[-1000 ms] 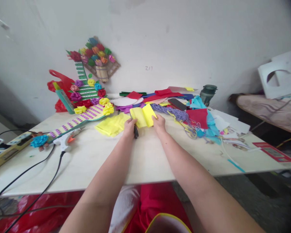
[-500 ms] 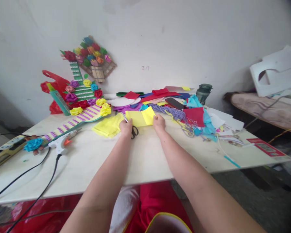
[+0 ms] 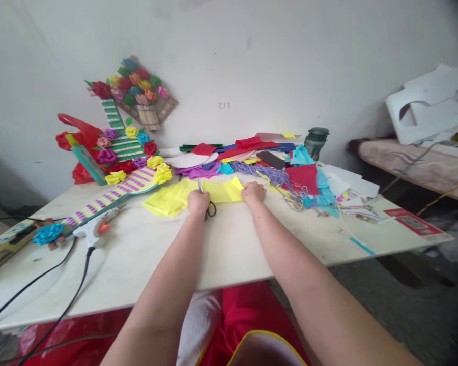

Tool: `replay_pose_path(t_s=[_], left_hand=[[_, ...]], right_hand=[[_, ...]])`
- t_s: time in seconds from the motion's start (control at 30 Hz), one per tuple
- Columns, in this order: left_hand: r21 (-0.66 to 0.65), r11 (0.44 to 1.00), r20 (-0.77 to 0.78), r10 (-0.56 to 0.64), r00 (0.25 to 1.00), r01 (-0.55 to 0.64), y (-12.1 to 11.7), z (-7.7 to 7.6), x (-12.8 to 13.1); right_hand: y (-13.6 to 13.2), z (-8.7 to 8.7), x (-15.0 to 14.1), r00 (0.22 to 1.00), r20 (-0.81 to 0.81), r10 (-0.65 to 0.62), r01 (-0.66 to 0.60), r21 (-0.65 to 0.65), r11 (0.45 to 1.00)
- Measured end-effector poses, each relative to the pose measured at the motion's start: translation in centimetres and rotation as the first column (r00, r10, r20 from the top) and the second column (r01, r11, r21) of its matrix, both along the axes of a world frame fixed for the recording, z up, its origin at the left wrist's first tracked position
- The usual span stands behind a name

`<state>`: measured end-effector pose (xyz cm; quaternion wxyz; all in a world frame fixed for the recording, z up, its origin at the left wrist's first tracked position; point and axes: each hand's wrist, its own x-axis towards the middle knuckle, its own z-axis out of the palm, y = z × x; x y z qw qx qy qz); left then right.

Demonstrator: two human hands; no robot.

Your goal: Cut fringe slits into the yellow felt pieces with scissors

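A strip of yellow crepe paper [image 3: 225, 190] stretches across the table between my two hands. My left hand [image 3: 198, 202] is closed around a pair of scissors [image 3: 211, 210]; a blade tip pokes up above the fingers and the black handle loops show below. That same hand rests at the strip's left end, and whether it also grips the paper cannot be made out. At the strip's right edge, my right hand [image 3: 254, 192] pinches the paper, its fingertips partly hidden. Left of my left hand lies a larger folded yellow sheet [image 3: 164, 199].
A white glue gun [image 3: 91, 229] and its black cord lie at left, beside a guitar-shaped craft [image 3: 114, 195] with paper flowers. Purple yarn [image 3: 259, 173], a phone [image 3: 270, 159] and coloured sheets are piled behind. A green bottle [image 3: 316, 143] stands back right.
The yellow strip lies flatter, its right part less raised. My right hand has turned more palm-down on the edge. The view has shifted slightly; my left hand still holds the scissors.
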<state>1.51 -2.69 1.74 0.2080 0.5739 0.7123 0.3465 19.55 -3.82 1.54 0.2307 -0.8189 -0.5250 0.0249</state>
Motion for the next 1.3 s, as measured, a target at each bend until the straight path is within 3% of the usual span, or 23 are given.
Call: replay_pose_path(t_s=[0.17, 0.3, 0.37, 0.47, 0.57, 1.1, 1.17, 1.3], left_hand=[[-0.066, 0.997, -0.136, -0.037, 0.990, 0.028, -0.7, 0.8, 0.6], [-0.049, 0.998, -0.144, -0.046, 0.989, 0.039, -0.7, 0.6, 0.8], [-0.023, 0.999, -0.119, -0.045, 0.992, 0.043, -0.6, 0.4, 0.8], [0.008, 0.999, -0.085, -0.031, 0.996, 0.032, -0.5, 0.3, 0.7], [0.012, 1.000, -0.063, -0.022, 0.998, 0.023, -0.5, 0.3, 0.6], [0.029, 0.999, -0.085, -0.028, 0.996, 0.031, -0.9, 0.7, 0.5], [0.028, 0.999, -0.076, -0.032, 0.997, 0.034, -0.9, 0.7, 0.4], [0.034, 0.999, -0.070, -0.034, 0.997, 0.036, -0.8, 0.8, 0.4]], right_hand=[[-0.1, -0.2, -0.2, 0.996, 0.074, 0.042, -0.049, 0.102, 0.994], [-0.8, 0.5, -1.2, 0.942, 0.234, 0.242, -0.291, 0.206, 0.934], [-1.2, 0.9, -1.7, 0.911, 0.261, 0.321, -0.360, 0.120, 0.925], [-1.6, 1.3, -2.3, 0.895, 0.249, 0.369, -0.369, -0.050, 0.928], [-1.8, 1.5, -2.4, 0.887, 0.240, 0.394, -0.374, -0.128, 0.919], [-2.3, 2.4, -3.4, 0.881, 0.271, 0.388, -0.351, -0.176, 0.920], [-1.9, 2.2, -2.8, 0.911, 0.239, 0.335, -0.313, -0.126, 0.941], [-1.1, 1.8, -0.7, 0.988, 0.091, 0.122, -0.123, 0.005, 0.992]])
